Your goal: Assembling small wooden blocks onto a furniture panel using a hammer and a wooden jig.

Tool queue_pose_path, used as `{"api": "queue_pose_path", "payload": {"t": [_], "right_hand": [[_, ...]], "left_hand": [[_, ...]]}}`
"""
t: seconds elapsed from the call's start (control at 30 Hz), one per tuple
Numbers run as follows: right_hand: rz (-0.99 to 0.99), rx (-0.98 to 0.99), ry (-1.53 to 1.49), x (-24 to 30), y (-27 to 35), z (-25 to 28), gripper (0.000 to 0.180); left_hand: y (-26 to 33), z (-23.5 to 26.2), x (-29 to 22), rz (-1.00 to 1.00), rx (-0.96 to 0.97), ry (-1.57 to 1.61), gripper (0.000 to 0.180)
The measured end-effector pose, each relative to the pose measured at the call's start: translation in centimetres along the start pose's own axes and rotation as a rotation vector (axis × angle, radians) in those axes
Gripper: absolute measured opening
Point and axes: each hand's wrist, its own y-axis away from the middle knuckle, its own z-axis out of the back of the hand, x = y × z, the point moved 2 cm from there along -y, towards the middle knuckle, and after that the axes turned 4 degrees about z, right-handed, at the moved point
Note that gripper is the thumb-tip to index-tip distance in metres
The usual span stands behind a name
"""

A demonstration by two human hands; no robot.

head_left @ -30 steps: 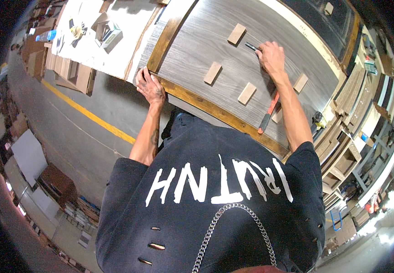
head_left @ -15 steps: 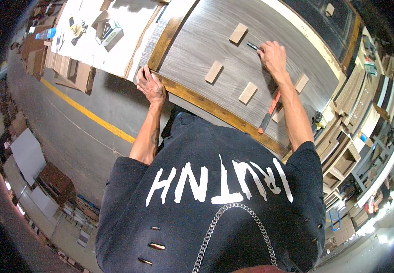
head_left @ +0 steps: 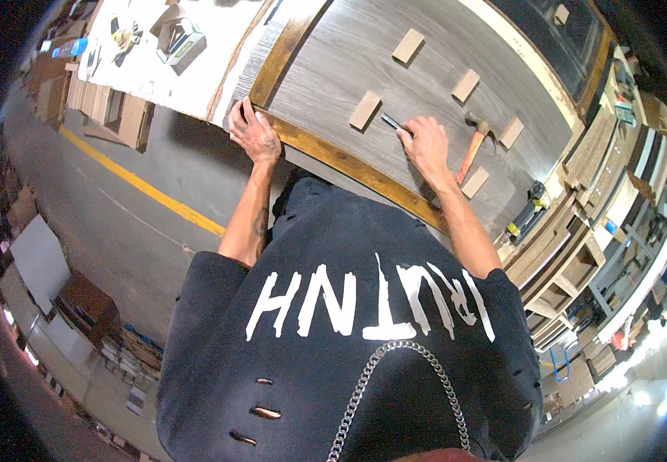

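My left hand (head_left: 255, 138) is closed on the near left corner of a brown wooden frame strip (head_left: 333, 158), which edges a grey wood-grain panel (head_left: 333, 69). Over the panel, my right hand (head_left: 426, 146) pinches a slim dark pen-like tool (head_left: 390, 121); its exact kind is unclear. The tool's tip points left, close to a small light wooden block (head_left: 365, 110). Further blocks lie apart on the panel, including a far one (head_left: 408, 48) and one nearer the middle (head_left: 466, 86). A hammer (head_left: 469, 150) with an orange handle rests right of my right hand.
A yellow and black power tool (head_left: 529, 208) sits at the panel's right edge. To the left, a white work surface (head_left: 133, 77) bears an open box (head_left: 179, 42). Stacked wooden boards (head_left: 572, 215) stand at the right. A dark framed panel (head_left: 549, 38) lies beyond.
My right hand has moved left and nearer to me with the tool, uncovering a block and the hammer head and covering another block. My left hand stays at the corner.
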Motion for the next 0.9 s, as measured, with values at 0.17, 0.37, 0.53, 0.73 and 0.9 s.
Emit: {"api": "queue_pose_path", "payload": {"t": [0.17, 0.37, 0.53, 0.73, 0.9], "right_hand": [[0.018, -0.018, 0.079, 0.4, 0.7, 0.1, 0.018], [0.068, 0.014, 0.171, 0.8, 0.9, 0.4, 0.017], [0.075, 0.027, 0.179, 0.9, 1.1, 0.3, 0.016], [0.058, -0.015, 0.179, 0.6, 1.3, -0.2, 0.016], [0.096, -0.042, 0.166, 0.4, 1.4, -0.3, 0.015]], "left_hand": [[0.2, -0.2, 0.4, 0.010, 0.015, -0.007, 0.045], [0.2, -0.2, 0.3, 0.021, 0.007, 0.032, 0.045], [0.4, -0.3, 0.6, 0.025, 0.023, 0.028, 0.050], [0.3, -0.5, 0.5, 0.032, 0.042, 0.032, 0.051], [0.2, 0.6, 0.3, 0.048, 0.055, 0.025, 0.048]]}}
